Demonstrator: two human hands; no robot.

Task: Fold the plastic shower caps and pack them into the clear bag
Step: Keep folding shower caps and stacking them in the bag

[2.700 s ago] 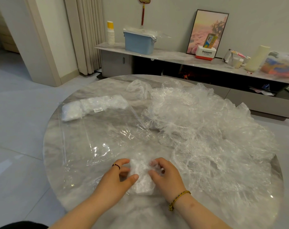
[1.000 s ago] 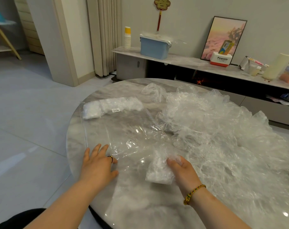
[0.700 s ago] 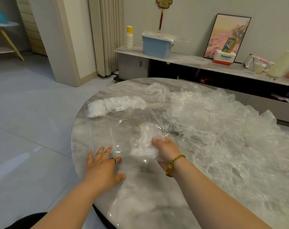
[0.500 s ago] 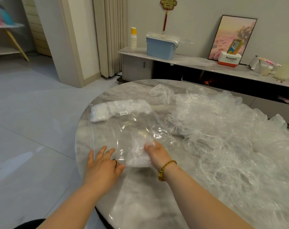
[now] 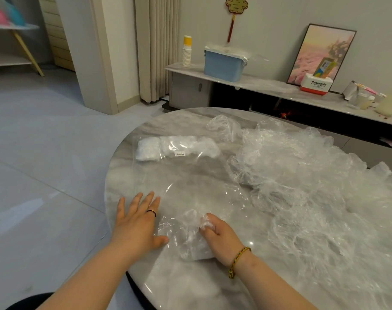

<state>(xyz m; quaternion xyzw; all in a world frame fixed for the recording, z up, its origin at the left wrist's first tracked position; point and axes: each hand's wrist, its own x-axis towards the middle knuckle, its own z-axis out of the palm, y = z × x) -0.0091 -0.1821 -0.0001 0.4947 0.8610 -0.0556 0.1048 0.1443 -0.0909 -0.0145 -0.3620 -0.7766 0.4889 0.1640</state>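
worktop [image 5: 168,121]: round, grey marbled, glossy. clear bag [image 5: 179,175] lies flat on the left half, its long axis running away from the person. packed caps [image 5: 190,146], a row of white folded bundles, sit across the far end of the bag, under a small barcode label [image 5: 180,154].

left hand [image 5: 136,224]: palm down, fingers straight and spread, pressing on the near left edge of the bag close to the worktop rim. released, grasping nothing. dark ring [image 5: 152,212] on one finger.

right hand [image 5: 219,238]: fingers curled round a folded shower cap [image 5: 190,238], a crumpled whitish bundle held low at the near end of the bag, just beside the left thumb. fingertips are buried in the plastic. cannot tell whether the bundle is inside the bag mouth or lying on top of it; film layers overlap and glare. braided bracelet [image 5: 237,260] on the wrist.

loose shower caps [image 5: 313,186]: large ruffled heap of clear plastic covering the right half of the worktop, touching the right side of the bag.

background: low sideboard [image 5: 268,85] against the wall, carrying a blue lidded box [image 5: 223,63], a stack of paper cups [image 5: 187,51], a leaning framed picture [image 5: 320,54] and a white and red box [image 5: 316,85]. beige curtain [image 5: 152,48] to its left.
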